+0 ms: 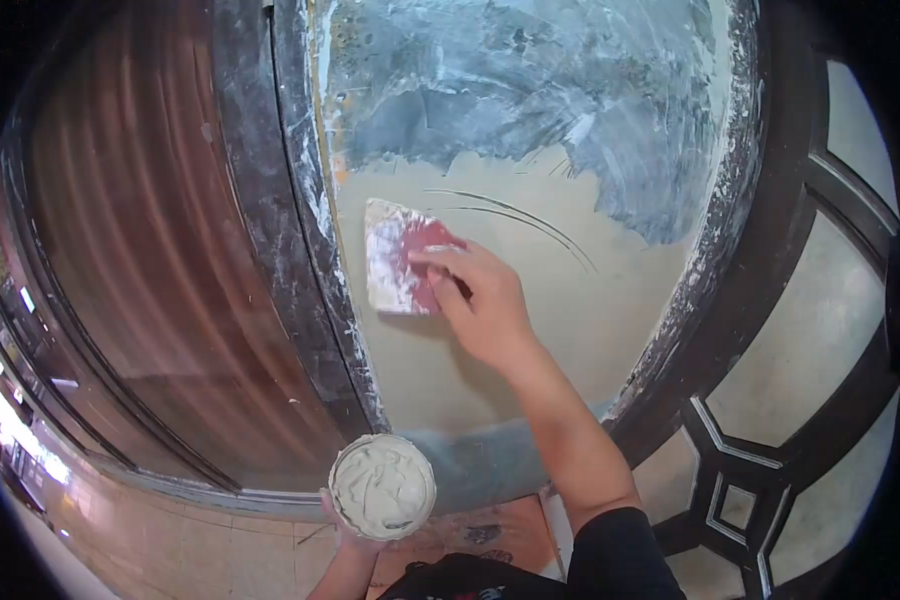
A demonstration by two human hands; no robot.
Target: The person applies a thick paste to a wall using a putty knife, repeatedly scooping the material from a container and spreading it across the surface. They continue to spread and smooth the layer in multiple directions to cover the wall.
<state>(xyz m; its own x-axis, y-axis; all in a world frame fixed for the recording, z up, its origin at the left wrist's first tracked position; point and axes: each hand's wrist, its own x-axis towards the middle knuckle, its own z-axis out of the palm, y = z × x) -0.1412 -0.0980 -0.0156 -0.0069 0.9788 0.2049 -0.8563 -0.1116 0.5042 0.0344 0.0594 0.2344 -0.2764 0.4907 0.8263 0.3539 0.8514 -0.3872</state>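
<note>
My right hand [475, 300] grips a flat red scraper [402, 258] smeared with white paste, its blade against the left part of a wall panel. Smooth beige paste [510, 330] coats the middle and lower panel, with a few thin curved dark lines in it. Above, the panel [530, 60] shows mottled blue-grey. Low in the view, my left hand [355, 535] holds a round tub [382, 487] of creamy paste from beneath; most of its fingers are hidden by the tub.
A dark, paint-smeared frame post [260, 150] borders the panel on the left, beside glass with brown curtains [140, 250]. Dark lattice panelling [770, 400] stands at the right. Below are floor tiles [200, 550] and an orange-brown sheet [510, 530].
</note>
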